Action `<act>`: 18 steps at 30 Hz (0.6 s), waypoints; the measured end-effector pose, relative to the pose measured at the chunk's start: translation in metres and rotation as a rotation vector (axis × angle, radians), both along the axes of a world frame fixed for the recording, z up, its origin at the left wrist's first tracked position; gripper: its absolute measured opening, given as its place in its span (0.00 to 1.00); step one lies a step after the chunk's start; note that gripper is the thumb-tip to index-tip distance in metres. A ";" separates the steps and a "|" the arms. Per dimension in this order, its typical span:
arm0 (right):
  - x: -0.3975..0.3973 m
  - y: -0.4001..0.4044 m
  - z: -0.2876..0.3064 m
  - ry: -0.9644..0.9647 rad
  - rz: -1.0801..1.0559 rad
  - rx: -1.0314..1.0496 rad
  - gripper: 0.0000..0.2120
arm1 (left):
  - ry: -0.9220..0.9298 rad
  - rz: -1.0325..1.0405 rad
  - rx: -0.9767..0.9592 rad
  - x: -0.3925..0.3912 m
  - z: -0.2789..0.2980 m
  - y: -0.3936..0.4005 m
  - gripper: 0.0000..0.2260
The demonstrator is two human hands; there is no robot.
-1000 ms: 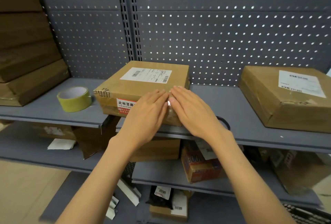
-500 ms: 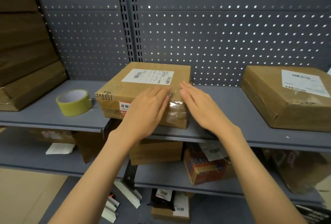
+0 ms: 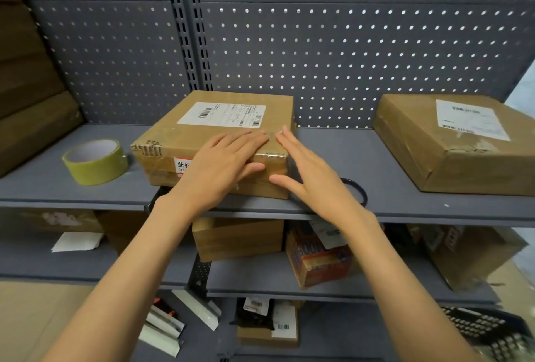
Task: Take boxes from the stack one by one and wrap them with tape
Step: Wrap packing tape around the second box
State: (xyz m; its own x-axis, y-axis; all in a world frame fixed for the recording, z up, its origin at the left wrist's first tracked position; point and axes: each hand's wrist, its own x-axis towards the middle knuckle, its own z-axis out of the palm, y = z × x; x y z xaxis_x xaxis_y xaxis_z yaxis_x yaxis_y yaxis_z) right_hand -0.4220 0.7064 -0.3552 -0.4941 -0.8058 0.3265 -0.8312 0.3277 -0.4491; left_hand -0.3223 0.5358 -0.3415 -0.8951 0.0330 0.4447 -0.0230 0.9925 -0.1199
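Closest to the camera, two bare forearms reach up and forward over the lower shelves, where loose cartons and paper scraps lie in some disorder. Both hands are released, fingers straight. The left hand lies flat across the near top edge of the box, fingers on the lid and thumb down over the front face; it looks to be smoothing clear tape onto the cardboard, which would explain the flat palm instead of a grip. The right hand sits at the box's right near corner, fingertips reaching the top edge and thumb spread toward the side face. Whether its palm actually touches the cardboard I cannot tell. A glossy strip of tape shows between the two hands, running over the corner, so the pressing seems aimed there.

The box rests on the middle shelf, close to its front edge, within easy reach, label facing up. Just beside it on the left stands the tape roll, set down on its flat side, presumably parked there until it is needed again. Further right, well apart, lies another labelled box, tilted and crumpled at one edge. At far left a stack of boxes leans against the perforated back panel, probably the supply for later turns.
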 end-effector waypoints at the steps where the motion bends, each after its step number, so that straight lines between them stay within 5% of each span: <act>1: 0.000 0.000 0.000 -0.001 0.005 0.005 0.38 | -0.022 0.000 -0.010 0.000 0.000 -0.001 0.26; 7: 0.002 0.000 0.000 -0.024 0.014 0.007 0.43 | -0.081 0.015 -0.032 0.001 0.003 0.000 0.29; 12: 0.010 0.006 0.004 -0.223 0.006 -0.087 0.42 | -0.136 0.012 0.011 0.002 0.008 0.000 0.35; 18: 0.014 0.000 0.017 0.050 -0.015 -0.039 0.31 | -0.128 0.004 0.110 -0.005 0.012 0.001 0.38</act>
